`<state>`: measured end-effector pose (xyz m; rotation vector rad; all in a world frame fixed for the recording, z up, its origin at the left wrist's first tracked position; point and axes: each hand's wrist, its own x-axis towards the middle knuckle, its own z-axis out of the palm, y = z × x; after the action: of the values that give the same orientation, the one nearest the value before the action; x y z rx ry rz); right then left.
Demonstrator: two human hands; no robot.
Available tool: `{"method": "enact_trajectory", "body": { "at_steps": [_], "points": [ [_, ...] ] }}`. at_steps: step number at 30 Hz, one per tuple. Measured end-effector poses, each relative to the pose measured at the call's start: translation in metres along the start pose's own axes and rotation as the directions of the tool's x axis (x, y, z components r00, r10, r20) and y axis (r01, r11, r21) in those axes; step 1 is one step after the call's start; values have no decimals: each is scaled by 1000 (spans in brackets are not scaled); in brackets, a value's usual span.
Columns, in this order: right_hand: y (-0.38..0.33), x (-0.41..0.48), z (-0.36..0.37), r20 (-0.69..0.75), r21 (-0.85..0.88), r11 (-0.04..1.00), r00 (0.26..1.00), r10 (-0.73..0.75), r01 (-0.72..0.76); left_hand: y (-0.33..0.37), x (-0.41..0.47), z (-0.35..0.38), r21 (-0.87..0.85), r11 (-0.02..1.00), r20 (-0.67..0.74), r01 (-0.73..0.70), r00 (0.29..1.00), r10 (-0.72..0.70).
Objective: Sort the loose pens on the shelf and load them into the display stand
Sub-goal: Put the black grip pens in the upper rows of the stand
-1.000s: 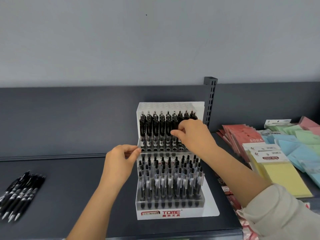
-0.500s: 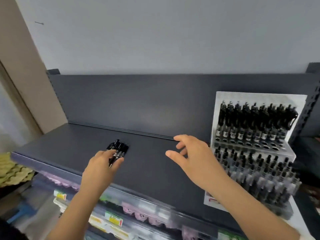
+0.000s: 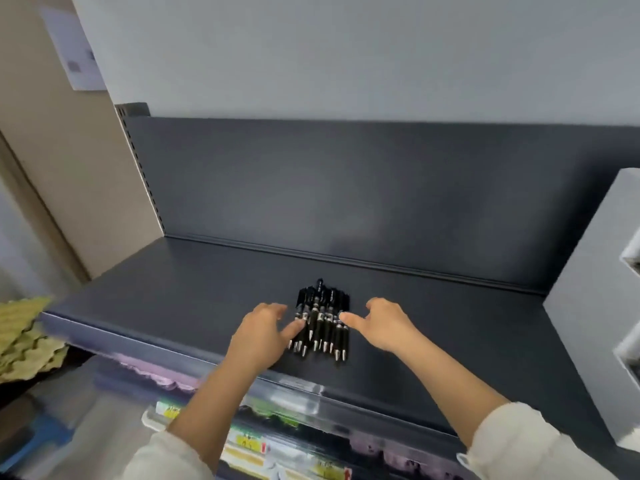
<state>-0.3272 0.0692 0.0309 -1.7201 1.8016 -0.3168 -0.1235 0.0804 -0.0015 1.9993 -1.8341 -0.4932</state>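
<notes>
Black retractable pens with silver tips [image 3: 322, 320] lie side by side in a tight bunch on the dark grey metal shelf [image 3: 194, 306]. They sit close to its front edge and about midway between its left end and the stand. Their tips point toward the front edge and their clip ends toward the back panel.

The white plastic display stand [image 3: 588, 306] sits at the right end of the shelf, well apart from the bunch. Only its plain side wall and a sliver of its tiers show, so what it holds cannot be told.

Both hands flank the pens, one on each side, palms down and low over the shelf. The left hand [image 3: 263, 330] has its fingers spread loosely above the left of the bunch, and its thumb touches the outermost pens there. The right hand [image 3: 379, 323] has its fingers loosely bent, with the thumb stretched out to meet the right edge of the bunch. Neither hand is closed round a pen, and the bunch lies flat between the two thumbs. Both forearms come in over the front edge, with cream sleeves [image 3: 519, 441] pushed back.
</notes>
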Motion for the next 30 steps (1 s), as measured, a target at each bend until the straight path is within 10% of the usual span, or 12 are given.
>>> {"method": "enact_trajectory", "body": {
  "at_steps": [14,30],
  "points": [
    [-40,47,48,-56,36,977,975,213,-211,-6,47,12,-110,992,349,-58,932,94],
    [-53,58,45,24,202,944,965,261,-260,-19,55,0,-144,984,334,-109,930,152]
  ]
}}
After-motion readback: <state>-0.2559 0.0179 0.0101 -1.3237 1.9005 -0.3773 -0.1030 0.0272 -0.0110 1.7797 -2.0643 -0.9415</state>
